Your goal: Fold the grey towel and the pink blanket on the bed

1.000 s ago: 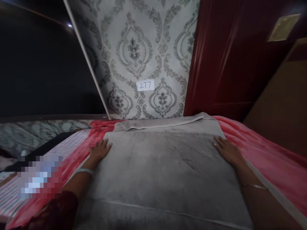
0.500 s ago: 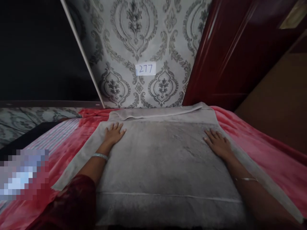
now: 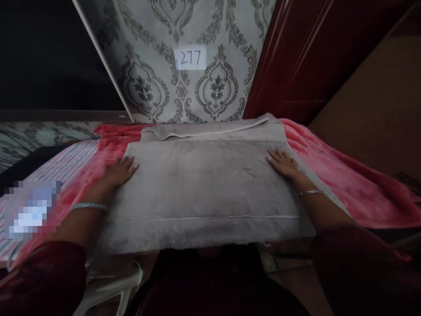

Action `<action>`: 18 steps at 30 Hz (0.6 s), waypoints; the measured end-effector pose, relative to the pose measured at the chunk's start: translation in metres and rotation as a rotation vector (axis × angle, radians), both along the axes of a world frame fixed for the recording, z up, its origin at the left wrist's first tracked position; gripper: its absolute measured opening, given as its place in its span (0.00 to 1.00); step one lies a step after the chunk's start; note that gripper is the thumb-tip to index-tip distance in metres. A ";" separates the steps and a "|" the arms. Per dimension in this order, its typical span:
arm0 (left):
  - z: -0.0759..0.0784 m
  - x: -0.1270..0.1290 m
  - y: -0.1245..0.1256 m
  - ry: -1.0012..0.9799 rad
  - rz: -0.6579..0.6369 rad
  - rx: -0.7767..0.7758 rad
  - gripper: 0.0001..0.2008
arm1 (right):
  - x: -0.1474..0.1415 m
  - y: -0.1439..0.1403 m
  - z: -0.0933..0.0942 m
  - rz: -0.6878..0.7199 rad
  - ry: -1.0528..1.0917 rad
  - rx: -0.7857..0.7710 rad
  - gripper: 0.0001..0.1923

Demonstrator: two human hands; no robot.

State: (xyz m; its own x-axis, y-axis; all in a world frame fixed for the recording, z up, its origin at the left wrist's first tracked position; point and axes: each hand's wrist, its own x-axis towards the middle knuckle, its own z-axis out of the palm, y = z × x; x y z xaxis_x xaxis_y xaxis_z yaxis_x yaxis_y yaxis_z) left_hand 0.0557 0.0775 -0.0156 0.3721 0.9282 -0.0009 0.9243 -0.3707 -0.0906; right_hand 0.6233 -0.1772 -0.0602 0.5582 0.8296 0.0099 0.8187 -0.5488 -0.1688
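A grey plush towel (image 3: 204, 184) lies spread out before me, its far edge folded back unevenly and its near edge hanging toward my body. My left hand (image 3: 121, 170) rests on the towel's left border, fingers stretched and pointing away from me. On the opposite border lies my right hand (image 3: 283, 163), palm down with its fingers extended. Neither hand grips anything. Beneath the towel, a red-pink plush blanket (image 3: 324, 169) shows on both sides.
A striped cloth (image 3: 70, 162) and a pixelated object (image 3: 33, 210) lie at the left. A large black screen (image 3: 52, 57) stands behind them. Patterned wallpaper with a paper marked 277 (image 3: 190, 57) faces me, beside a dark red door (image 3: 296, 52). A white plastic seat (image 3: 112, 281) is below left.
My left hand has slid outward to the towel's left edge. My right hand stays near the right edge. The view has tipped down, showing the towel's near edge and the floor area.
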 end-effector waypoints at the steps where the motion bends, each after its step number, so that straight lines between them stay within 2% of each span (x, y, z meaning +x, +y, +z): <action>1: 0.000 0.006 -0.014 -0.008 -0.029 0.009 0.34 | -0.010 -0.002 0.002 0.036 0.016 -0.018 0.35; 3: -0.004 0.023 -0.047 -0.011 -0.155 -0.023 0.34 | -0.035 -0.011 0.002 0.174 0.002 -0.030 0.34; 5: -0.013 0.037 -0.081 0.009 -0.355 -0.068 0.33 | -0.061 -0.028 -0.002 0.316 -0.045 -0.033 0.34; 7: -0.022 0.039 -0.107 0.002 -0.413 -0.045 0.33 | -0.079 -0.050 -0.008 0.380 -0.077 -0.037 0.34; 9: -0.029 0.030 -0.122 0.002 -0.394 -0.023 0.34 | -0.088 -0.075 -0.013 0.371 -0.087 -0.039 0.34; 12: -0.034 0.005 -0.130 0.016 -0.343 0.001 0.34 | -0.090 -0.109 -0.021 0.310 -0.114 -0.018 0.32; 18: -0.038 -0.033 -0.146 -0.006 -0.259 -0.016 0.34 | -0.101 -0.152 -0.039 0.189 -0.198 0.125 0.30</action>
State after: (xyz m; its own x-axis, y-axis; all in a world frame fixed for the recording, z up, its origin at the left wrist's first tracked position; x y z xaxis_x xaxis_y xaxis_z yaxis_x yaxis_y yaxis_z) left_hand 0.0224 -0.0690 -0.0532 0.5976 0.8017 -0.0121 0.7988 -0.5965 -0.0778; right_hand 0.5224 -0.3295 -0.0992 0.3712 0.9041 0.2118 0.9280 -0.3688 -0.0520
